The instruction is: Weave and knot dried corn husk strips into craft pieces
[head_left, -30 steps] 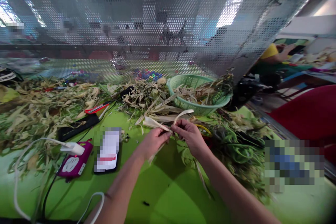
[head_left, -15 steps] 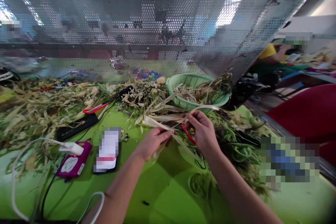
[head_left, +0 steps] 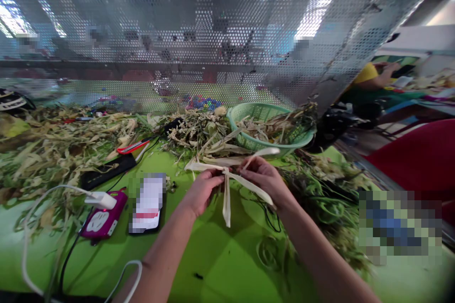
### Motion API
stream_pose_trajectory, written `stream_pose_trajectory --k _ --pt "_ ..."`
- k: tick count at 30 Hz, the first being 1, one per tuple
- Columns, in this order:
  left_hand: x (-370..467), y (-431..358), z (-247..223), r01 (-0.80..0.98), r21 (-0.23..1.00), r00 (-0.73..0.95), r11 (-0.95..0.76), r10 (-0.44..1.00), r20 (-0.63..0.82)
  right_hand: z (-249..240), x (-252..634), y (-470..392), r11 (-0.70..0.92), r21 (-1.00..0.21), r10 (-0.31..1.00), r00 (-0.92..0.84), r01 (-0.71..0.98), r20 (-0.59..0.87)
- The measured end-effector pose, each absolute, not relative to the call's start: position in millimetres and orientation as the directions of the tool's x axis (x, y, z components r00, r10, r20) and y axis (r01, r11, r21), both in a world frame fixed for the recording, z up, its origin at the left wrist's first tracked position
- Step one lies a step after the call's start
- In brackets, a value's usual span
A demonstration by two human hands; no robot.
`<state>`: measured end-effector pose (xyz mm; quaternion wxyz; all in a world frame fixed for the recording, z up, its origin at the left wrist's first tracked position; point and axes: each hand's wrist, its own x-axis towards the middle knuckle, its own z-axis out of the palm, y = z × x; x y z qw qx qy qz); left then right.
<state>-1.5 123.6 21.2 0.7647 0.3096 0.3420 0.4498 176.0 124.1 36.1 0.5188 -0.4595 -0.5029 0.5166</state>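
Observation:
Pale dried husk strips (head_left: 227,199) cross at a small knot-like centre between my two hands, above the green table. My left hand (head_left: 204,189) is closed, thumb and fingers pinching the strips just left of that crossing. On the other side, my right hand (head_left: 265,179) is closed too, gripping a strip whose pale end curls up past the fingers. One strip hangs straight down and another slants toward my right wrist. My right fingertips are partly hidden behind the hand.
Behind my hands stands a green basket (head_left: 273,139) of dried leaves. Leaf heaps (head_left: 78,147) spread leftward. A phone (head_left: 147,203), a purple power bank (head_left: 103,215) with cables, and a red cutter (head_left: 133,147) lie on the left. A perforated metal screen (head_left: 170,47) rises at the back.
The strips have turned so that one hangs down and one slants right. My right hand has moved slightly down, closer to my left. The red-handled thing near it no longer shows.

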Motion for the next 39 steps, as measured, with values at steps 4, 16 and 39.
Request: stream_pose_trajectory --k 4,16,39 --pt "0 126 15 -0.430 0.852 0.318 0.299 0.933 -0.167 33 164 120 0.163 -0.981 0.975 -0.171 0.107 0.143" --pt "0 124 17 -0.139 0.961 0.387 0.238 0.906 -0.168 29 157 116 0.167 -0.969 0.986 -0.024 0.182 0.165" --pt "0 125 12 0.038 0.999 0.317 0.013 0.948 -0.024 19 156 119 0.289 -0.916 0.955 -0.154 0.278 0.254"
